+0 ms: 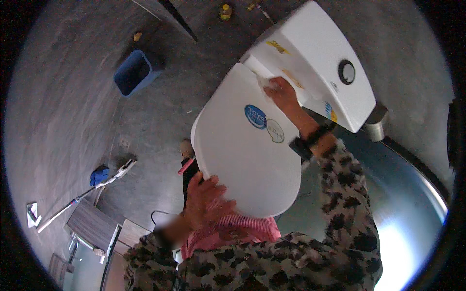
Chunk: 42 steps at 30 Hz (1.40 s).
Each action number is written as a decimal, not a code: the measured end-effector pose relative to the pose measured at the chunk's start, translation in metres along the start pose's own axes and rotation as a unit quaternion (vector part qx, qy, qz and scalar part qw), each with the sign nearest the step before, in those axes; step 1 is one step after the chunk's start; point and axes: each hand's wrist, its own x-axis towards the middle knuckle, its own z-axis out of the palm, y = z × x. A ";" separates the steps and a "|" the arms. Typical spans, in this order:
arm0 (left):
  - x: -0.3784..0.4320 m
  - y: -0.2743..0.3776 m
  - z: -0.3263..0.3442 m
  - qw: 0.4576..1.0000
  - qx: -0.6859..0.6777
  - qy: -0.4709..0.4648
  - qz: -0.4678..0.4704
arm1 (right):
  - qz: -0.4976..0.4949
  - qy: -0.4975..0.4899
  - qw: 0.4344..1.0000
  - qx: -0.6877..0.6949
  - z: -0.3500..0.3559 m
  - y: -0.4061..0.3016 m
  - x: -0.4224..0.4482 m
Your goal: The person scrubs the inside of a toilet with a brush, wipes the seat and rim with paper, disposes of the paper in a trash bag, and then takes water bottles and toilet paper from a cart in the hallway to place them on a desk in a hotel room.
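Observation:
Before me stands a white toilet, its lid (251,156) down and bearing a blue round sticker and a pale round sticker. My right hand (282,92) bends over the hinge end of the lid, beside the cistern (320,54). Its fingers close on a thin whitish cloth or tissue (265,82), which is blurred and partly hidden. At the front left edge of the lid is my left hand (207,200), fingers spread and nothing seen in them. Whether it touches the lid is unclear. A round flush button (348,74) tops the cistern.
A blue bin (136,74) stands by the left wall. Near the far wall is a bottle of yellow liquid (225,12). A long-handled mop (83,196) and a blue cloth (99,176) are lower left, above a wooden cabinet (94,223). A metal cylinder (375,131) sits right of the cistern.

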 end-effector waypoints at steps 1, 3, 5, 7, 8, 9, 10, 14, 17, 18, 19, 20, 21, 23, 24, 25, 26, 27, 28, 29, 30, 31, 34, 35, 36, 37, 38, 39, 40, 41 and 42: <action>-0.007 0.002 -0.001 1.000 0.006 -0.008 -0.010 | -0.142 0.067 0.973 -0.169 0.022 -0.007 0.016; -0.008 0.011 -0.008 0.999 0.015 -0.019 -0.026 | -0.256 0.095 0.941 -0.198 0.051 -0.008 0.050; -0.001 0.014 -0.011 0.999 0.016 -0.026 -0.040 | -0.239 0.085 0.882 -0.397 0.070 -0.009 0.074; -0.001 0.005 -0.012 0.995 0.024 -0.080 -0.045 | -0.250 0.048 0.873 -0.416 0.071 -0.004 0.090; -0.007 0.000 -0.004 0.999 0.012 -0.035 -0.031 | -0.269 0.032 0.843 -0.465 0.068 0.001 0.097; -0.009 -0.004 -0.001 1.000 0.003 -0.012 -0.024 | -0.288 0.016 0.809 -0.511 0.065 0.006 0.104; -0.010 -0.008 0.000 1.000 -0.002 0.009 -0.017 | -0.298 0.002 0.801 -0.520 0.067 0.010 0.109; -0.002 -0.019 -0.006 1.000 0.019 -0.012 -0.003 | -0.269 -0.066 0.778 -0.564 0.057 0.047 0.076; 0.011 -0.021 -0.004 0.999 0.012 -0.030 -0.005 | -0.275 -0.101 0.748 -0.595 0.014 0.103 0.057; 0.012 -0.021 -0.005 0.999 0.010 -0.041 -0.014 | -0.296 -0.118 0.742 -0.590 0.007 0.105 0.053; 0.013 -0.021 -0.006 0.998 0.009 -0.053 -0.023 | -0.295 -0.120 0.742 -0.590 0.004 0.107 0.055; 0.015 -0.022 -0.007 0.998 0.035 -0.056 -0.004 | -0.297 -0.125 0.735 -0.596 0.001 0.108 0.058; 0.014 -0.021 -0.005 0.997 0.048 -0.058 0.005 | -0.298 -0.129 0.729 -0.603 0.000 0.105 0.057; 0.015 -0.022 0.000 0.997 0.068 -0.032 0.021 | -0.257 -0.100 0.751 -0.599 -0.002 0.101 0.052; 0.010 -0.024 0.003 0.997 0.063 -0.024 0.024 | -0.207 -0.074 0.773 -0.596 0.000 0.109 0.040; 0.008 -0.025 0.005 0.998 0.062 -0.017 0.027 | -0.201 -0.079 0.775 -0.593 0.000 0.122 0.036; 0.006 -0.028 0.006 0.998 0.059 -0.016 0.036 | -0.271 -0.046 0.752 -0.599 -0.004 0.137 0.035; 0.008 -0.029 0.008 0.997 0.060 -0.019 0.036 | -0.343 -0.013 0.725 -0.597 -0.003 0.137 0.033; 0.008 -0.030 0.009 0.997 0.060 -0.023 0.038 | -0.253 -0.100 0.751 -0.602 -0.004 0.138 0.030; 0.011 -0.029 0.012 0.998 0.053 -0.008 0.037 | -0.252 -0.105 0.754 -0.597 -0.012 0.132 0.025; 0.013 -0.028 0.015 0.998 0.048 -0.003 0.035 | -0.241 -0.150 0.720 -0.634 -0.021 0.129 0.016; 0.018 -0.025 0.017 0.998 0.045 0.001 0.035 | -0.230 -0.192 0.683 -0.666 -0.030 0.130 0.008; 0.023 -0.020 0.029 0.999 0.044 0.010 0.026 | -0.218 -0.050 0.813 -0.538 -0.064 0.168 -0.020; 0.021 -0.018 0.029 0.999 0.041 0.001 0.002 | -0.213 -0.046 0.815 -0.537 -0.071 0.171 -0.031; 0.023 -0.016 0.028 0.999 0.045 -0.002 -0.018 | -0.187 -0.066 0.842 -0.501 -0.080 0.152 -0.040; 0.029 -0.011 0.026 0.998 0.055 -0.005 -0.010 | -0.163 -0.087 0.870 -0.457 -0.084 0.141 -0.053; 0.037 -0.006 0.023 0.998 0.065 -0.020 -0.017 | -0.167 -0.077 0.874 -0.449 -0.084 0.140 -0.069; 0.049 0.002 0.018 0.997 0.073 -0.030 -0.021 | -0.085 -0.049 0.960 -0.263 -0.090 0.135 -0.090; 0.063 0.008 0.018 0.997 0.075 -0.027 -0.010 | -0.001 -0.023 0.998 -0.064 -0.097 0.133 -0.109; 0.082 0.015 0.020 0.998 0.058 -0.011 -0.008 | -0.007 -0.012 0.998 -0.062 -0.104 0.130 -0.124; 0.095 0.020 0.023 0.999 0.040 0.001 -0.008 | 0.018 -0.015 0.998 0.064 -0.106 0.130 -0.137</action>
